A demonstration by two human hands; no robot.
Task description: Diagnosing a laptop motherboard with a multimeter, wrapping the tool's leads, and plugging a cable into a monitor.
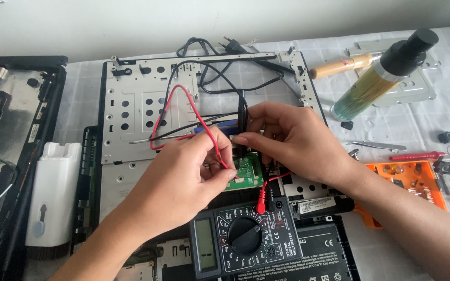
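My left hand [183,177] pinches the red test probe, its red lead [175,93] looping up over the grey metal laptop frame [131,99]. My right hand [292,138] grips the black test probe [242,117] upright, its black lead running back. Both probe tips come down on a small green circuit board [248,174] between the hands. A dark grey multimeter [243,239] with a round dial lies just in front of the board, the red plug seated in its top.
A white plastic device [53,192] lies at left beside a black laptop cover [6,130]. At right are a spray bottle with a black cap [386,73], a wooden-handled tool [339,66], tweezers [376,146], a red screwdriver [417,155] and an orange parts tray [417,182].
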